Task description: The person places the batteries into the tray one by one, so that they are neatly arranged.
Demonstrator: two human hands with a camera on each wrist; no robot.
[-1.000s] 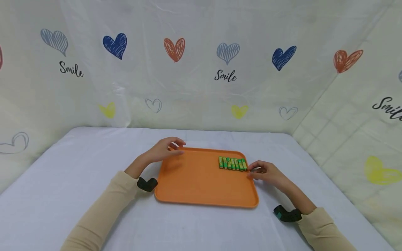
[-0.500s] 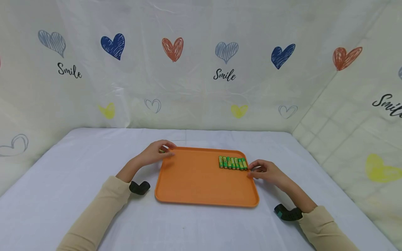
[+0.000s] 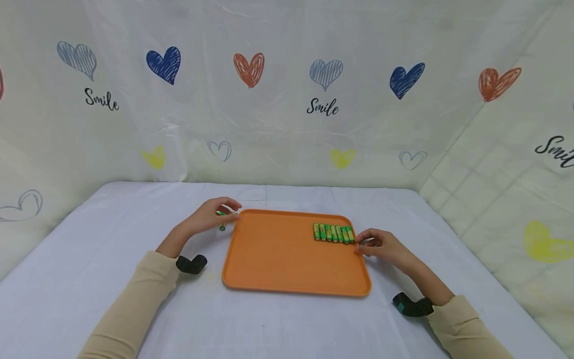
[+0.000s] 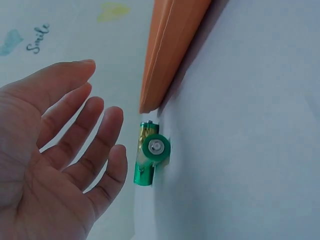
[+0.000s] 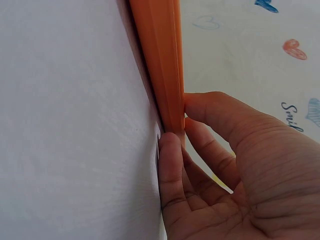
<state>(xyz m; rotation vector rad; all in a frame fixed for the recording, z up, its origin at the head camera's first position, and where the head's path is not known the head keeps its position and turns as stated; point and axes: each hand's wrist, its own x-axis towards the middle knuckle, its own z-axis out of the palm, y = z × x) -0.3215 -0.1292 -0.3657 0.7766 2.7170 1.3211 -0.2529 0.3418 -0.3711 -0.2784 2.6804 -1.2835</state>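
In the head view, my left hand (image 3: 209,215) is at the left of an orange tray (image 3: 287,259), over green batteries (image 3: 222,227) on the tablecloth. The left wrist view shows its fingers apart and relaxed, nothing held; beyond the fingertips one battery (image 4: 156,146) faces the camera end-on, overlapping another battery (image 4: 143,176). My right hand (image 3: 383,247) grips the tray's right rim, thumb against the edge in the right wrist view, other fingers curled beside and below it. A row of several green-and-gold batteries (image 3: 334,233) lies inside the tray's far right corner, near the right fingertips.
A white cloth (image 3: 251,324) covers the table. Behind it hangs a pale sheet (image 3: 278,119) printed with hearts and "Smile" words. Each wrist wears a black camera band, such as the left band (image 3: 192,264).
My left hand has moved left from above the tray's far left corner to beyond its edge, and batteries now show beneath it. The right hand stays at the rim.
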